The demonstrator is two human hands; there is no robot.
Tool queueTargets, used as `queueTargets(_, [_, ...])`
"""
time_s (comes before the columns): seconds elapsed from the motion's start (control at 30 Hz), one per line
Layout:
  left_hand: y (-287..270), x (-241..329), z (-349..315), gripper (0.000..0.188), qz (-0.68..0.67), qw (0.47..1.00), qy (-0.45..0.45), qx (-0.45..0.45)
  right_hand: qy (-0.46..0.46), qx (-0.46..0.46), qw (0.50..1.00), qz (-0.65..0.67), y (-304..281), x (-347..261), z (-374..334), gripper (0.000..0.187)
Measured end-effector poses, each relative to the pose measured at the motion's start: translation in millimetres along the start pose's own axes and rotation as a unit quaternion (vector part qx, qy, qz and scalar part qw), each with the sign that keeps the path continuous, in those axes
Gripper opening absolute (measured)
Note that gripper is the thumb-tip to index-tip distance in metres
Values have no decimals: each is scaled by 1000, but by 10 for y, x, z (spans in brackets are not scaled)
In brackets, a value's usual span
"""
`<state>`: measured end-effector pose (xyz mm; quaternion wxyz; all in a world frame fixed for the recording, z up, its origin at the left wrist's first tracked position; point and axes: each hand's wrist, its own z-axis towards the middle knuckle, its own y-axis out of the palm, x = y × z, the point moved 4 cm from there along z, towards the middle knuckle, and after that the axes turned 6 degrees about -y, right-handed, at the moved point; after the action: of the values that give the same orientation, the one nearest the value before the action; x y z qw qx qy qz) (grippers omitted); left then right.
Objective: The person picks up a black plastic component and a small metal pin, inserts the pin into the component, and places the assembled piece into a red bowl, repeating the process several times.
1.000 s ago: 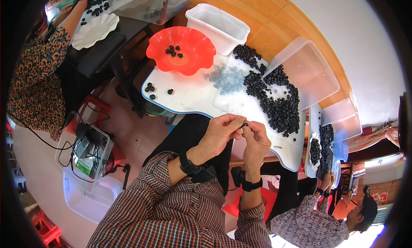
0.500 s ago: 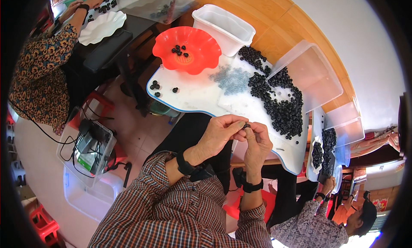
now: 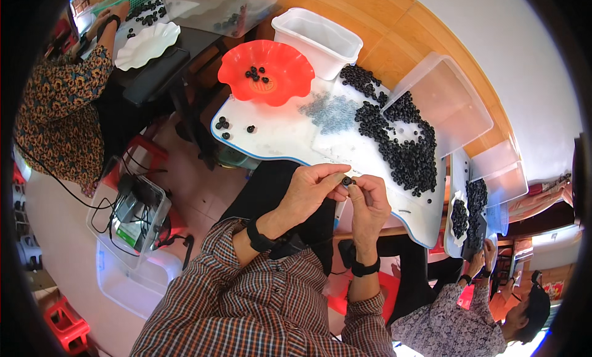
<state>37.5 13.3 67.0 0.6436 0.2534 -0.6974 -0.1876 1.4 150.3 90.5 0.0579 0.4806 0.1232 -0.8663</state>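
Note:
Near the table's front edge, my left hand and my right hand meet with fingertips pinched on one small round black piece. It looks ring-shaped, but the fingers cover part of it. Beyond my hands, a big pile of similar black pieces spreads over the right of the white table. At the far left, a red scalloped bowl holds several pieces. Several loose black pieces lie by the table's left corner.
Behind the bowl stands a white bin. A clear plastic box rests tilted over the pile. Co-workers handle black pieces at tables on both sides. A crate of cables is at lower left, near red stools.
My fingers have shifted slightly around the black piece, which shows more now. The co-worker at right has raised a second hand into view by the table.

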Motion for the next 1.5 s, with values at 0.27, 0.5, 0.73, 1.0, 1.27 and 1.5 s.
queueTargets(0.27, [-11, 16, -41, 28, 68, 997, 8, 17, -55, -37, 992, -111, 29, -101, -6, 12])
queueTargets(0.5, [-97, -63, -7, 28, 115, 993, -9, 36, -54, -28, 981, -185, 159, -77, -116, 13])
queueTargets(0.73, [-257, -140, 64, 26, -29, 998, -51, -14, 32, 25, 999, 1, 183, 40, -214, 11])
queueTargets(1.0, [-364, -140, 154, 28, -187, 976, -64, -88, 96, 53, 991, 73, 135, 81, -299, 8])
queueTargets(1.27, [-333, -101, 149, 25, -227, 967, -64, -99, 104, 62, 987, 101, 175, 148, -337, 9])
queueTargets(1.5, [-455, -64, 198, 25, -227, 971, -53, -58, 93, 73, 990, 76, 252, 118, -269, 8])
